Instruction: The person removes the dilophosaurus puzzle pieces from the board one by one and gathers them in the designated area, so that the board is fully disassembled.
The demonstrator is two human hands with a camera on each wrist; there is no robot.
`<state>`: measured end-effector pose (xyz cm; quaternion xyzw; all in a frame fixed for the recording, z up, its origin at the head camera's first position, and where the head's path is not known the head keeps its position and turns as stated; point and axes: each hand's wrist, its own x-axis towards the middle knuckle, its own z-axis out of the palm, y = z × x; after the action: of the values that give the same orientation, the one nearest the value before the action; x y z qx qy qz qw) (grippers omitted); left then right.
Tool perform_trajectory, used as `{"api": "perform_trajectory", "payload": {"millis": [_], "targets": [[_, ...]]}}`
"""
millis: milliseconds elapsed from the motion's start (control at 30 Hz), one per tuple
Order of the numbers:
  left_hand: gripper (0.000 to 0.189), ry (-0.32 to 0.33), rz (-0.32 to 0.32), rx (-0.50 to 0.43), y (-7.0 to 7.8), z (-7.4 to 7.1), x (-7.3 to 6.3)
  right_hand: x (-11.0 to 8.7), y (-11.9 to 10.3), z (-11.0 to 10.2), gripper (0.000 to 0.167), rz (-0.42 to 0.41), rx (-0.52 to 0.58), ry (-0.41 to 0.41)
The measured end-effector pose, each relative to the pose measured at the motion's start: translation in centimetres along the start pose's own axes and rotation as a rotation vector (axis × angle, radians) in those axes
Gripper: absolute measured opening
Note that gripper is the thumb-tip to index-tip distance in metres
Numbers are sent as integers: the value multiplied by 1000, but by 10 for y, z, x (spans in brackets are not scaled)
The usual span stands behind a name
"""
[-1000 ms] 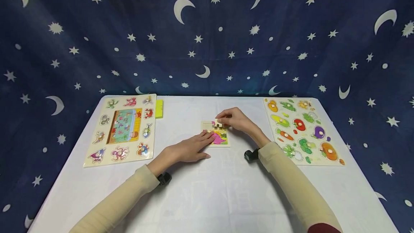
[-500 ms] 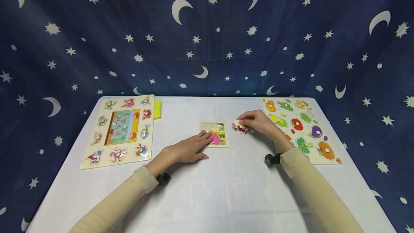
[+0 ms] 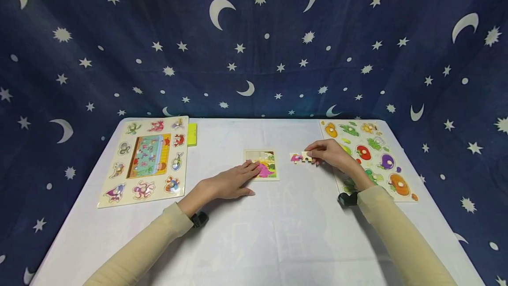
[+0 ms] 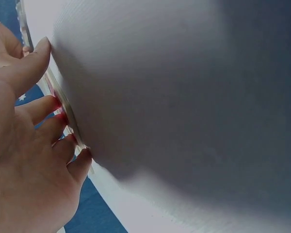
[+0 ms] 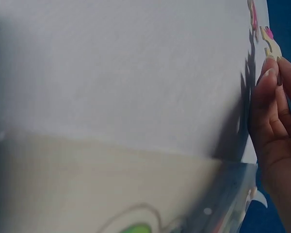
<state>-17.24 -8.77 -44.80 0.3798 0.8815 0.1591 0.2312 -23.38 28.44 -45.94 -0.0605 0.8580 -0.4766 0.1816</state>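
Note:
My left hand (image 3: 232,182) lies flat with its fingertips on a small square jigsaw puzzle (image 3: 270,167) in a pale frame, which shows a pink figure among greenery. Part of its left side is hidden under those fingers. To the right of the frame, a puzzle piece (image 3: 295,158) with pink on it lies on the white table. My right hand (image 3: 335,157) pinches a pale puzzle piece (image 3: 307,156) just beside that one. The right wrist view shows the pinched piece (image 5: 269,42) between thumb and fingertips, standing above its shadow.
A large peg puzzle board (image 3: 115,169) with sea animals stands at the left, a yellow block (image 3: 192,134) beside its far right corner. At the right lies a vegetable peg board (image 3: 375,158), partly under my right forearm. A dark blue star-and-moon curtain (image 3: 254,47) hangs behind the table.
My right hand has moved right, away from the framed puzzle, carrying pieces. One pink piece now lies on the table, with another still in its fingers. The left hand keeps its place.

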Motion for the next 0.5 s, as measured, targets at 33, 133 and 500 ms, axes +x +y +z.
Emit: {"api": "perform_trajectory", "payload": {"millis": [33, 133, 500], "targets": [[76, -1, 1, -1, 0, 0, 0, -1, 1, -1, 25, 2, 4, 0], [75, 4, 8, -7, 1, 0, 0, -2, 2, -3, 25, 19, 14, 1], [76, 12, 7, -3, 2, -1, -1, 1, 4, -6, 24, 73, -60, 22]]}}
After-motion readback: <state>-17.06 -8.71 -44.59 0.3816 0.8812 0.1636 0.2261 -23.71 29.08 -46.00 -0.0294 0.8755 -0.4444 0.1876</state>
